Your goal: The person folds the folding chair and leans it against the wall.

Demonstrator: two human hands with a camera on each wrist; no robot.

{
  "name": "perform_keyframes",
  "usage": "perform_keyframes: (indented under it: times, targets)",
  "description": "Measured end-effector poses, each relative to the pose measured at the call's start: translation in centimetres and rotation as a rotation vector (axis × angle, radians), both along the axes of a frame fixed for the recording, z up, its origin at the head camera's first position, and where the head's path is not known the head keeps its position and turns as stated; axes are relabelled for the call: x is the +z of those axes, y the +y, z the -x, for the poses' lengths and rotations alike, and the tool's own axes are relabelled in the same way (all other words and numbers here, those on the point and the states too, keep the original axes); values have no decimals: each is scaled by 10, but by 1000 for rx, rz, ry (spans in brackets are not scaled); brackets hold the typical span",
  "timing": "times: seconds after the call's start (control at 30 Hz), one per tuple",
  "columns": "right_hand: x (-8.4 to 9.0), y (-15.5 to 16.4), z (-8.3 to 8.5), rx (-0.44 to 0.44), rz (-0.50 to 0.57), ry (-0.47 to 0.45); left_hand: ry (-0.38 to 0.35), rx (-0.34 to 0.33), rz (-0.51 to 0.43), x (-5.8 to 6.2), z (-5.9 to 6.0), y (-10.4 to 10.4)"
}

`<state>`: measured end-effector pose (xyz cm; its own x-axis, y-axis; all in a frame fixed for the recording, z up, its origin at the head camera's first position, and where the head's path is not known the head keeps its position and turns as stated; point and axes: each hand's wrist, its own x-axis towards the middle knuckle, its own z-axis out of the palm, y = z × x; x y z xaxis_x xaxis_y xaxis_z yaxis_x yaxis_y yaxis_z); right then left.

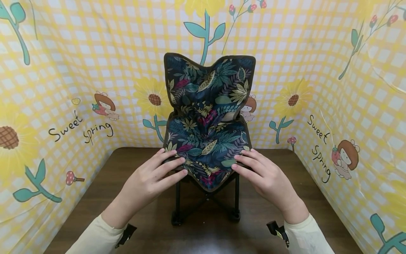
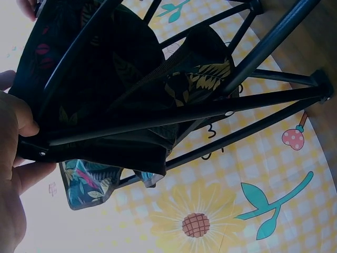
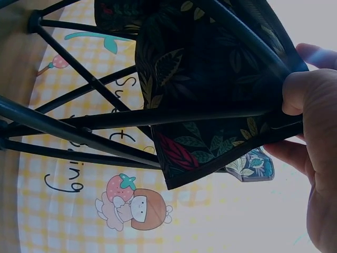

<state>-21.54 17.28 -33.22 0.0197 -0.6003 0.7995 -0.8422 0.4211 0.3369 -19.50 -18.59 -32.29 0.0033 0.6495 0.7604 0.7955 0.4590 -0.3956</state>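
Note:
A small folding chair point(image 1: 207, 141) with dark leaf-print fabric stands unfolded on the table, its backrest at the far side. At the seat's front left corner, my left hand point(image 1: 152, 176) lays its fingers over the top. The left wrist view shows the left thumb point(image 2: 26, 120) underneath, against the corner where a dark leg tube point(image 2: 158, 124) ends. My right hand point(image 1: 266, 178) grips the front right corner the same way, its thumb point(image 3: 294, 95) below the fabric in the right wrist view. Between the hands, the seat's front edge dips to a point.
The brown wooden table point(image 1: 133, 218) extends on both sides of the chair. Yellow checked cloth point(image 1: 127, 70) with sunflowers and lettering hangs behind and along both sides. Crossed legs with black feet point(image 1: 176, 218) stand below the seat. Each wrist carries a small black device point(image 1: 126, 235).

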Motion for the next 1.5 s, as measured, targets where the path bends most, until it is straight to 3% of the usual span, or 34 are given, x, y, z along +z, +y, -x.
perform_keyframes:
  times: [1.13,1.5]
  targets:
    - [9,-3,-1,-9,-18,-22,8,3,4,9,0,3]
    - [12,-4,1,-4,-16,-17,-46,24,26,8,0,0]
